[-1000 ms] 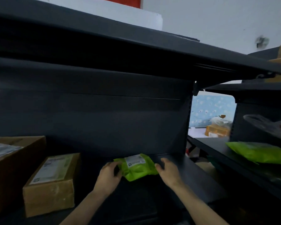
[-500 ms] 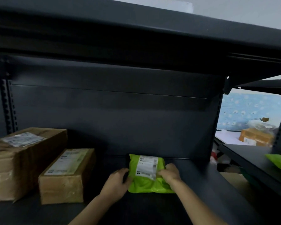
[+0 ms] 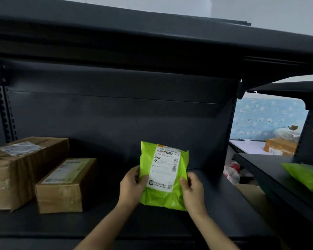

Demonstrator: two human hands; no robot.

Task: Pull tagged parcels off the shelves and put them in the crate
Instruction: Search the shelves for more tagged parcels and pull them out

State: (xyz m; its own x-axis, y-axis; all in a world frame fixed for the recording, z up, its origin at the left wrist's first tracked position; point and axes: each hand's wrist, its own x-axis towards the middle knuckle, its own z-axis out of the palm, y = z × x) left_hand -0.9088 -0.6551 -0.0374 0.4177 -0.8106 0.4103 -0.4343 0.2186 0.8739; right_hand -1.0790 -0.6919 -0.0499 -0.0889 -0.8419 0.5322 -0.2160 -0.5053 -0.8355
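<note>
- At the lower left of the frame, a large cardboard box (image 3: 20,170) lies on the dark shelf (image 3: 152,226), with a white label on its top.
- Just beside it, toward the centre, a smaller cardboard box (image 3: 61,188) lies on the same shelf, also labelled on top.
- Lower centre, the left hand (image 3: 132,186) grips the left edge of the green parcel (image 3: 161,197), thumb on its front.
- The green parcel is held nearly upright over the shelf, its white barcode label (image 3: 163,168) facing the camera.
- The right hand (image 3: 193,192) grips the parcel's right edge, thumb on its front.
- At the right edge, a second green bag (image 3: 305,175) lies on a neighbouring shelf (image 3: 260,168); a brown box (image 3: 280,146) sits farther back.
</note>
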